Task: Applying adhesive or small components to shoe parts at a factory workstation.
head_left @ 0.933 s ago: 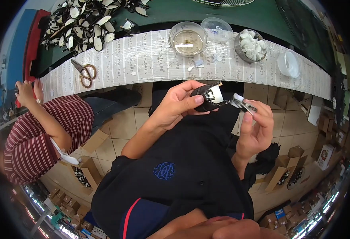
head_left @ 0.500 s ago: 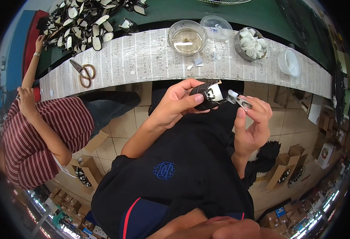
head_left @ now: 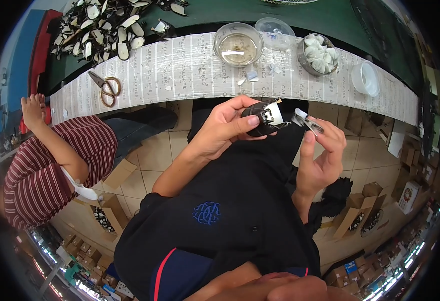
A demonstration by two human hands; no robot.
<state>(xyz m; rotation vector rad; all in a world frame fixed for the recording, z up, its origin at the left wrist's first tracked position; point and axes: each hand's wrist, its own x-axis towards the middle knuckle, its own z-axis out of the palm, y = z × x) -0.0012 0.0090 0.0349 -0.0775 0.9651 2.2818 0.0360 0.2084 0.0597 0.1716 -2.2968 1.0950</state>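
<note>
My left hand (head_left: 227,125) grips a small black piece with a white face and a metal buckle (head_left: 265,118), held up just below the table's front edge. My right hand (head_left: 320,150) pinches a small metal clip-like tool (head_left: 305,120) between thumb and fingers, its tip right beside the buckle. Both hands hover over my lap, in front of my black shirt.
The paper-covered table (head_left: 180,67) carries scissors (head_left: 107,88), a glass bowl of liquid (head_left: 237,45), a clear lid (head_left: 277,27), a metal bowl of white pieces (head_left: 317,52) and a tape roll (head_left: 365,78). Several black-and-white pieces (head_left: 99,30) are piled at the back left. A person in a striped shirt (head_left: 44,170) sits at left.
My right hand has brought the metal tool closer to the black piece. The person at left has lowered and shifted their raised arm.
</note>
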